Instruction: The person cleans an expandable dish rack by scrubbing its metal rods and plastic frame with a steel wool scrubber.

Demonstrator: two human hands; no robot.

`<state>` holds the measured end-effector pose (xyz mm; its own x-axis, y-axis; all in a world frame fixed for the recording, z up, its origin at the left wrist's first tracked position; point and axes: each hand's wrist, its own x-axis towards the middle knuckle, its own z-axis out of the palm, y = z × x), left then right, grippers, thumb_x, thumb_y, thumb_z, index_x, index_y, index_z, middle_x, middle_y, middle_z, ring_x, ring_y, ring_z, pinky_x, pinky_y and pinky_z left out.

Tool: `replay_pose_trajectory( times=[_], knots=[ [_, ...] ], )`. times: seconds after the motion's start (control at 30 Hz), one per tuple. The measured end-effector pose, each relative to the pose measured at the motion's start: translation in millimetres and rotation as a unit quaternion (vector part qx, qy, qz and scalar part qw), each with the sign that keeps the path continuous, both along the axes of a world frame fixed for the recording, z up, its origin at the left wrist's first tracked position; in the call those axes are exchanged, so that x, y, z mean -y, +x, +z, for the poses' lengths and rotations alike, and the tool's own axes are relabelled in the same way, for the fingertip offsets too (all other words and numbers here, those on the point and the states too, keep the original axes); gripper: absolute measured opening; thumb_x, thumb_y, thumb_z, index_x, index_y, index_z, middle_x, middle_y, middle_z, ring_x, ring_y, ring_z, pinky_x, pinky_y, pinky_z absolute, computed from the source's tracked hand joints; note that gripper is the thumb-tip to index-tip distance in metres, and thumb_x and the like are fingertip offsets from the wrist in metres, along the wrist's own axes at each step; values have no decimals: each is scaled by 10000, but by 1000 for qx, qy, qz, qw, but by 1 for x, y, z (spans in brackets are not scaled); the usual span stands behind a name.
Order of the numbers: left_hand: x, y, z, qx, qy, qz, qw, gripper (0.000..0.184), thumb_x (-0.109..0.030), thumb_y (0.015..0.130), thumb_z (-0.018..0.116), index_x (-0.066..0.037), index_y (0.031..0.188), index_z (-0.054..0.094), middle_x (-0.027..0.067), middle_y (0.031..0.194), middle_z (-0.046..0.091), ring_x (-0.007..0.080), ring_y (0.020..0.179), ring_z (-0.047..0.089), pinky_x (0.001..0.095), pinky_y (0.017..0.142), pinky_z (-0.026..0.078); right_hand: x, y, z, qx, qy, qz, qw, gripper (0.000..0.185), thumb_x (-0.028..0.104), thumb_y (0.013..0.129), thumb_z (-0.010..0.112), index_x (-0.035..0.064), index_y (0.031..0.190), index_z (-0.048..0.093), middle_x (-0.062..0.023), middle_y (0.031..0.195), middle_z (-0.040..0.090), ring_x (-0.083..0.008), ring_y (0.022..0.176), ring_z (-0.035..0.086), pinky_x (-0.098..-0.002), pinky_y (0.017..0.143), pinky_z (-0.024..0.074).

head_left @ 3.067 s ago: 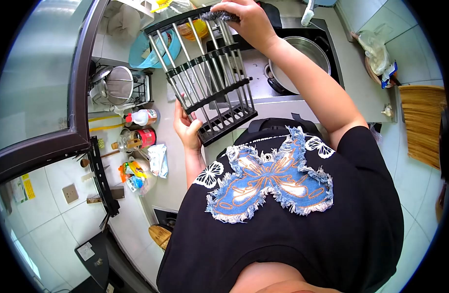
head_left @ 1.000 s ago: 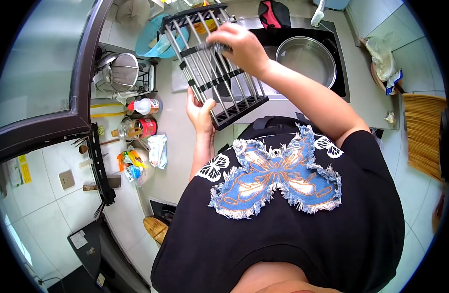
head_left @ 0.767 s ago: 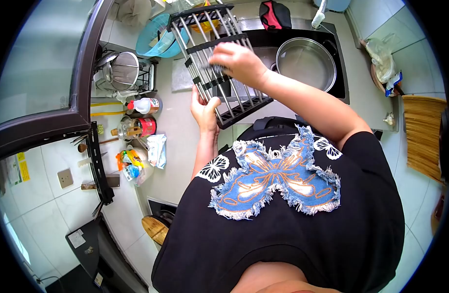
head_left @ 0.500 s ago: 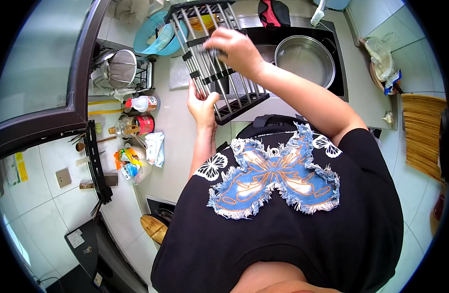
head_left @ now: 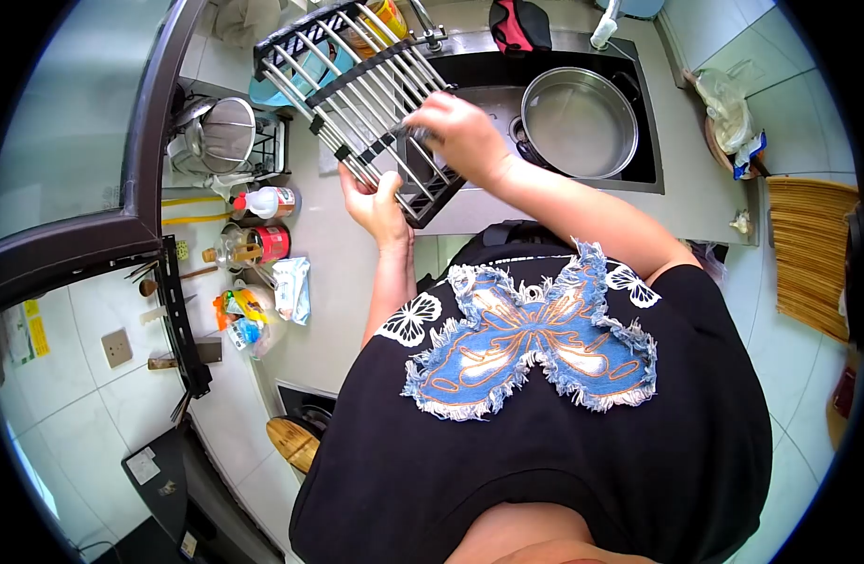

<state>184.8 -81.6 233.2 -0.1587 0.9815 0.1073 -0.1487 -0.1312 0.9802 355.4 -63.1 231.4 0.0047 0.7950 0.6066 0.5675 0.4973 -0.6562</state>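
Since the last frame the rack (head_left: pixel 357 74) has swung left and tipped further, its far end now over the blue basin (head_left: pixel 264 91), with the right hand (head_left: pixel 470 141) nearer its lower end. The left hand (head_left: pixel 377 212) pinches the lower edge between thumb and fingers, while the right's blurred fingers curl round what looks like a dark scrubber (head_left: pixel 415 133); steady strokes along each bar would probably work best. Beyond the counter's (head_left: pixel 333 334) near edge, a pot (head_left: pixel 582 122) sits in the sink (head_left: pixel 650 150).
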Motion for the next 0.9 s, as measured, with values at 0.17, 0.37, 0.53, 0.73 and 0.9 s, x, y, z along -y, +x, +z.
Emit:
replay_pose_trajectory(
  times=[0.17,0.37,0.53,0.73,0.9],
  knots=[
    [2,11,4,-39,33,31,998,550,92,754,615,-17,1290,565,-9,1033,635,76,824,578,222,715,456,-1,-10,31,-110,8,-14,994,237,35,799,763,61,1026,697,-117,970,680,-329,921,672,-398,812,560],
    [5,16,-4,-49,8,-20,999,714,89,720,649,6,1408,478,40,1099,649,106,904,637,259,837,520,1,-8,11,-96,37,2,995,254,40,762,766,61,999,675,-121,985,613,-340,923,641,-407,817,551],
    [2,14,-13,-31,1,13,999,686,84,726,633,-17,1390,495,6,1020,648,92,839,628,250,774,513,-6,8,-10,-90,-131,-88,983,208,38,813,758,60,1006,683,-110,921,636,-332,946,651,-396,819,547],
    [6,26,-11,-19,5,15,1000,567,91,757,598,-14,1312,549,-31,951,603,60,745,559,227,671,470,2,-4,-8,-86,-6,16,996,278,-2,762,787,64,1008,675,-111,1021,623,-343,952,649,-401,823,550],
    [2,13,-22,-35,-27,19,999,696,57,718,639,16,1398,500,11,1008,648,82,791,607,230,716,495,-17,18,-28,-135,-65,-121,981,161,64,820,765,53,958,682,-123,899,672,-324,860,671,-386,784,537]
  ],
)
